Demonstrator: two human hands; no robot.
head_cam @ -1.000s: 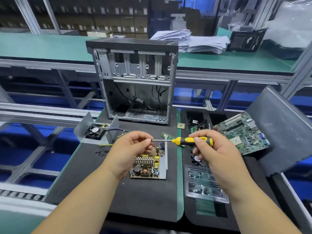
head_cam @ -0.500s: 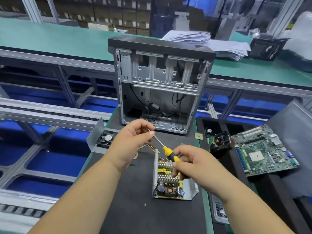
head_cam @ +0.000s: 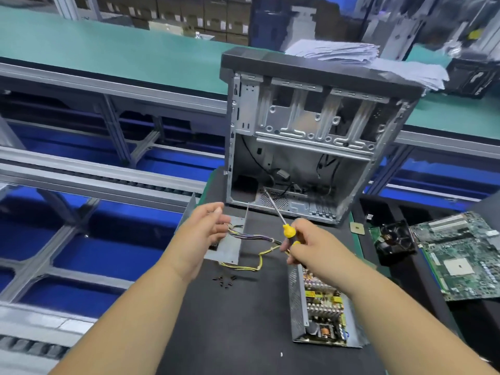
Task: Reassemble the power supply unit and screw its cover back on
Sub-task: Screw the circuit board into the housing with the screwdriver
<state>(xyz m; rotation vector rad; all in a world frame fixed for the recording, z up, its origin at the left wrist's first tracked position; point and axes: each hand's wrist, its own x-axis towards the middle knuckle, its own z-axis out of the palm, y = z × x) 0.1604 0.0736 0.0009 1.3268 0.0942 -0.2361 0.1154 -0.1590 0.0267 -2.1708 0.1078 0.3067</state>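
The power supply's open base [head_cam: 299, 301], with its yellow circuit board [head_cam: 324, 301], lies on the black mat at my lower right. Its grey metal cover [head_cam: 230, 249] lies to the left, joined to the board by yellow and purple wires [head_cam: 257, 238]. My left hand [head_cam: 201, 235] hovers over the cover's left part with relaxed fingers and holds nothing. My right hand [head_cam: 311, 246] grips the yellow and black screwdriver [head_cam: 289, 231], its shaft pointing up and away towards the case. Several small black screws [head_cam: 224, 280] lie on the mat below the cover.
An open computer case [head_cam: 311, 147] stands upright just behind the hands. On the right lie a motherboard [head_cam: 460, 255], a black fan [head_cam: 395, 239] and a small chip [head_cam: 357, 228]. A stack of papers [head_cam: 351, 52] rests on the green bench behind. Rails and a gap lie to the left.
My left hand has let go of the screwdriver tip and moved down-left over the cover. My right hand has swung the screwdriver more upright. The view has shifted left.
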